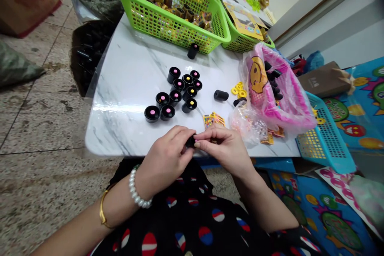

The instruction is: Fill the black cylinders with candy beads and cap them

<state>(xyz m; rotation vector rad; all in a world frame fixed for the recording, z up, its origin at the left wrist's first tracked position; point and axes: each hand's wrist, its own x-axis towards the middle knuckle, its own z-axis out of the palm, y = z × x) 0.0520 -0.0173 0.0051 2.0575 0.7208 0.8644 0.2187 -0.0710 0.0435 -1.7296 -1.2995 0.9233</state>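
My left hand (168, 154) is closed around a small black cup-shaped piece (190, 141) at the table's front edge. My right hand (226, 148) is closed, thumb and fingertips pinched at the piece's opening, where a speck of pink (196, 141) shows. Whether the right fingers hold the pink bit or the rim, I cannot tell. Beyond my hands stand several black cups (152, 113) with pink or yellow centres. Small printed yellow packets (214, 119) lie just past my right fingers, and a black cylinder (221, 95) rests on its side farther off.
A green basket (177, 32) of black and yellow pieces stands at the back. To the right are yellow rings (239, 89), a clear plastic bag (249, 124), a pink lined basket (295, 104) with black parts and a blue basket (330, 136). A box of black parts (90, 50) sits left.
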